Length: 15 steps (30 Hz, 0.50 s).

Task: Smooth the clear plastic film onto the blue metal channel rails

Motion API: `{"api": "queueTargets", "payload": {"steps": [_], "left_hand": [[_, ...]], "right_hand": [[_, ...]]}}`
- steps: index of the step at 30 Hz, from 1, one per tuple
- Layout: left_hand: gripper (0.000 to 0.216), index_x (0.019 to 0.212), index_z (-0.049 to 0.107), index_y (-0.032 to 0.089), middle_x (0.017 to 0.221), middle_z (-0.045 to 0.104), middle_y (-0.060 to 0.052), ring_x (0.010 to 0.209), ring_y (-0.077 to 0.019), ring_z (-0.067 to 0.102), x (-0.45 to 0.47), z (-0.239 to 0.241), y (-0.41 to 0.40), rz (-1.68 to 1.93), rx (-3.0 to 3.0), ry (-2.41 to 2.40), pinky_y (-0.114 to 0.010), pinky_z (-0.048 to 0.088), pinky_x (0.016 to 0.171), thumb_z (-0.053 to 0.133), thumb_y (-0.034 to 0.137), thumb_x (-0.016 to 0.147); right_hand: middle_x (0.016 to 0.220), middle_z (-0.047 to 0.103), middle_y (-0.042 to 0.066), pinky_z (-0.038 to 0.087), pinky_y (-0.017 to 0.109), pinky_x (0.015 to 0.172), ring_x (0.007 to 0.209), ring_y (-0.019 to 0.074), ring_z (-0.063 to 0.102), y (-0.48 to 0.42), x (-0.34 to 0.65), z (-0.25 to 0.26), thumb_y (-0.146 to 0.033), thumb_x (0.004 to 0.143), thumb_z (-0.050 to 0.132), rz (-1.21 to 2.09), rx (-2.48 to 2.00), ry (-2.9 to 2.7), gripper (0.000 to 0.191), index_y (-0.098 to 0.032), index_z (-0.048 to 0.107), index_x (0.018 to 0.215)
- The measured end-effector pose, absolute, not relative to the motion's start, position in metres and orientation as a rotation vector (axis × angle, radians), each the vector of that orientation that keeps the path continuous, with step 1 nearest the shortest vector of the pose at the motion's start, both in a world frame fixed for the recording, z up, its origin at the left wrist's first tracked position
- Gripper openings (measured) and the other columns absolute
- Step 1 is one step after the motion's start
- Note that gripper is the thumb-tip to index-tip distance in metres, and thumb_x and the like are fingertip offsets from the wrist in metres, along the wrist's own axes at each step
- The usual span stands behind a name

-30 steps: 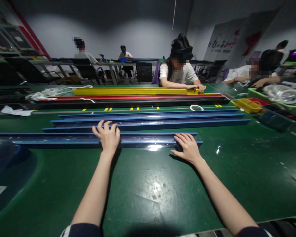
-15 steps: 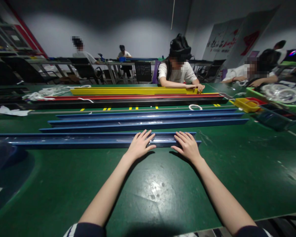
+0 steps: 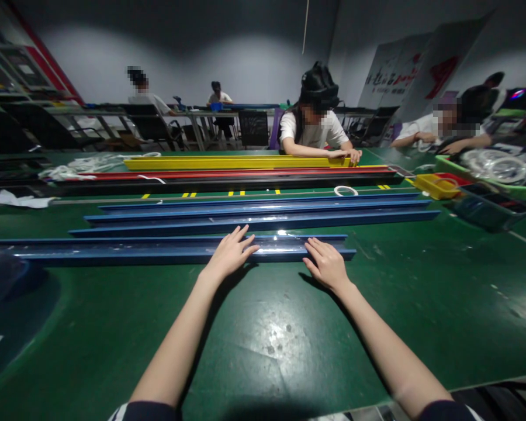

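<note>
A long blue channel rail [image 3: 127, 250] lies across the green table [image 3: 267, 339], nearest to me. My left hand [image 3: 231, 252] rests flat on it near its middle, fingers stretched out over the shiny strip inside. My right hand [image 3: 327, 263] lies on the same rail close to its right end, fingers extended and together. Neither hand grips anything.
Three more blue rails [image 3: 263, 211] lie parallel behind. Farther back are black, red and yellow rails [image 3: 232, 162], where a person in white [image 3: 314, 128] works. A white ring [image 3: 346, 190], yellow tray [image 3: 438, 186] and dark bins [image 3: 486, 207] sit right. Other people sit behind.
My left hand slid right along the near rail, from well left of centre to close beside my right hand, then eased slightly back left. My right hand stayed in place.
</note>
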<state>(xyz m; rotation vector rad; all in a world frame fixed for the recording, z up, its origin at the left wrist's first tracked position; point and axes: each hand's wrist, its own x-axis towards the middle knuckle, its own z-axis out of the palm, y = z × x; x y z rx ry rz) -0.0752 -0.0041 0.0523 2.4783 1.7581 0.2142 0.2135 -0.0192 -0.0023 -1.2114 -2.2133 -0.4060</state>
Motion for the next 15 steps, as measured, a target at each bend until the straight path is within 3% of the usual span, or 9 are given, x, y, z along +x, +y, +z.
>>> {"api": "queueTargets", "payload": {"steps": [3, 7, 11, 15], "left_hand": [[0.061, 0.133, 0.043, 0.02, 0.148, 0.02, -0.007, 0.137, -0.025, 0.016, -0.061, 0.053, -0.009, 0.267, 2.554, 1.751, -0.042, 0.02, 0.109, 0.027, 0.058, 0.088], [0.056, 0.137, 0.034, 0.029, 0.148, 0.024, -0.002, 0.136, -0.0229, 0.019, -0.039, 0.045, -0.016, 0.25, 2.644, 1.559, -0.042, 0.022, 0.109, 0.029, 0.056, 0.088], [0.053, 0.136, 0.034, 0.035, 0.147, 0.024, 0.001, 0.137, -0.0229, 0.017, -0.038, 0.042, -0.016, 0.167, 2.622, 1.548, -0.044, 0.02, 0.109, 0.031, 0.057, 0.088], [0.053, 0.131, 0.042, 0.034, 0.146, 0.028, 0.002, 0.135, -0.0252, 0.02, -0.051, 0.053, -0.014, 0.098, 2.522, 1.634, -0.047, 0.024, 0.106, 0.024, 0.059, 0.088]], "right_hand": [[0.13, 0.049, 0.017, 0.036, 0.042, 0.099, 0.124, 0.0258, 0.041, -0.024, 0.199, 0.0, -0.043, 0.088, 0.038, -0.366, -1.19, -2.33, 0.051, -0.01, 0.049, 0.126], [0.139, 0.038, 0.015, 0.031, 0.043, 0.103, 0.132, 0.0236, 0.029, -0.027, 0.192, 0.003, -0.046, 0.088, 0.038, -0.323, -1.109, -2.466, 0.057, -0.013, 0.038, 0.135], [0.13, 0.051, 0.011, 0.031, 0.039, 0.102, 0.124, 0.0211, 0.042, -0.023, 0.206, 0.005, -0.038, 0.09, 0.037, -0.369, -1.172, -2.345, 0.045, -0.014, 0.048, 0.127], [0.101, 0.068, 0.008, 0.038, 0.036, 0.091, 0.096, 0.0189, 0.06, -0.018, 0.225, 0.004, -0.03, 0.091, 0.034, -0.454, -1.339, -2.035, 0.035, -0.015, 0.065, 0.097]]}}
